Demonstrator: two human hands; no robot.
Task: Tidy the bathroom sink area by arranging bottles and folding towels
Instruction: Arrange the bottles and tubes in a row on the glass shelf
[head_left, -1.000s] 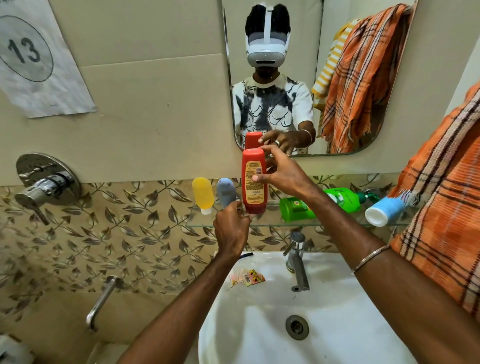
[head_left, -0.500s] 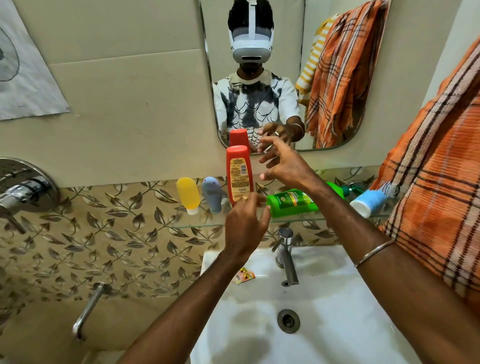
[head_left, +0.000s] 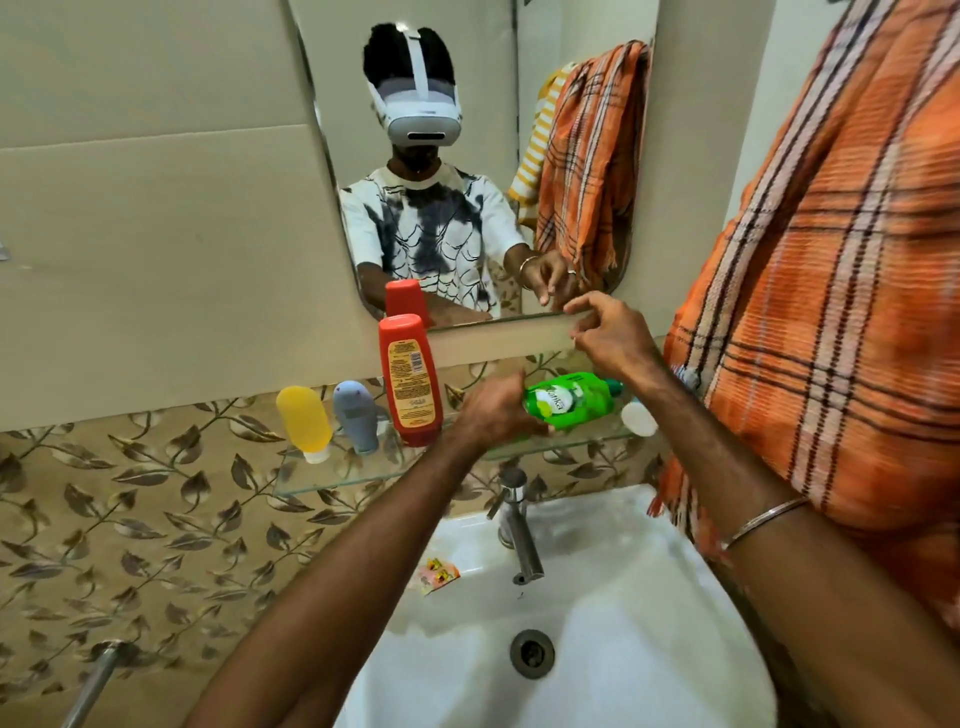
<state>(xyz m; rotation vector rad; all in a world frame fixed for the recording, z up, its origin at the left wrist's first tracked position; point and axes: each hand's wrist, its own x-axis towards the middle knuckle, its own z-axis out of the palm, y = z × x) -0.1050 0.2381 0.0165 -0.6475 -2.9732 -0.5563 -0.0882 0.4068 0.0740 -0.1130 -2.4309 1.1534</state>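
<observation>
Sink (head_left: 649, 597) up front is glossy white ceramic with a steel drain and a chrome tap (head_left: 517, 525), plus a little crumpled sachet (head_left: 435, 572) lying on the rim. Both forearms reach over it toward the glass shelf (head_left: 332, 480). Left hand (head_left: 493, 413) is wrapped around the base end of the green bottle (head_left: 569, 401), which is lying on its side on the shelf, shiny plastic, label facing up. Right hand (head_left: 608, 332) floats above it holding nothing, fingers loosely curled with thumb and forefinger nearly pinched, thin metal bangle on that wrist. Left of the grip, the red bottle (head_left: 410, 379) stands upright on its cap, then a small grey tube (head_left: 356, 415) and a yellow tube (head_left: 304, 422), both cap-down. White-capped bottle (head_left: 639, 418) peeks out behind the right arm. Orange checked towel (head_left: 831, 291) hangs on the right, coarse weave.
</observation>
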